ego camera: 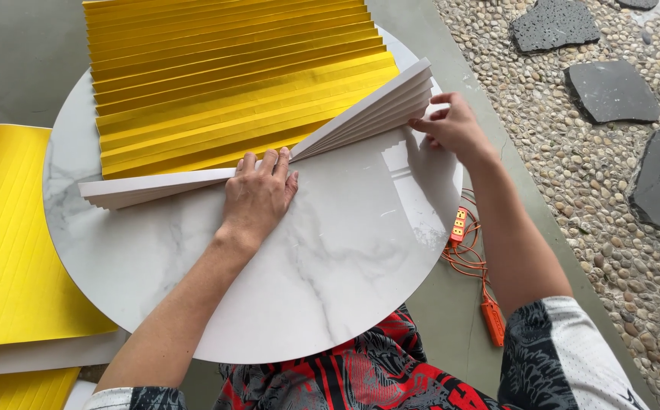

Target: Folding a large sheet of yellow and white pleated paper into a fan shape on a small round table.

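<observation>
At the middle of the round marble table (330, 288), your left hand (258, 196) lies flat, fingers together, pressing down the gathered white edge of the pleated gold paper (231, 83). Your right hand (451, 125) pinches the end of the stacked folds, lifted at an angle off the table's right side. You appear to be gathering the pleats into a fan; closing the last folds likely calls for steady pressure at the centre while the right end swings round. Beyond the table, more yellow sheets (11, 243) lie at your left, and an orange power strip (459, 225) with its cord lies on the floor by the pebbles (573, 197).
</observation>
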